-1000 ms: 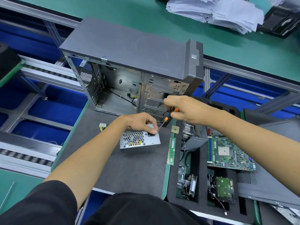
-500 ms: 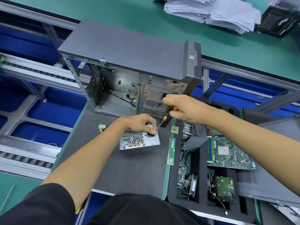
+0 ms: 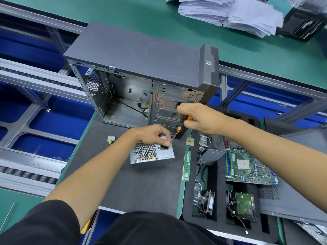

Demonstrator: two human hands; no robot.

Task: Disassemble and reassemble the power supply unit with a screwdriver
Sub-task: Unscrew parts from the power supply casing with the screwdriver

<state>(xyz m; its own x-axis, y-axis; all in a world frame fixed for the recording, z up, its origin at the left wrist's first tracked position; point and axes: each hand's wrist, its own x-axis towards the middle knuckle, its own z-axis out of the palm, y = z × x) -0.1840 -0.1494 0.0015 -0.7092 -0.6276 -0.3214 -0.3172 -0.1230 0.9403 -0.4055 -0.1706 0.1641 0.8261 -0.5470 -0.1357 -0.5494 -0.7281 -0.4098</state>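
Observation:
The silver power supply unit with a honeycomb grille lies on the dark grey mat in front of the open computer case. My left hand grips its top right corner, fingers curled over the edge by the power socket. My right hand holds a screwdriver with a black and orange handle. Its thin shaft slants down-left, and the tip meets the unit's top right corner beside my left fingertips. A white connector with yellow wires sticks out left of my left wrist.
A black foam tray to the right holds a motherboard, a hard drive, a fan and a heatsink. A memory stick and a CPU chip lie by the tray's left edge. Stacked papers lie far back.
The view has shifted slightly. Both hands stay at the unit's top right corner, with the screwdriver tip still against it; no clear movement of the parts.

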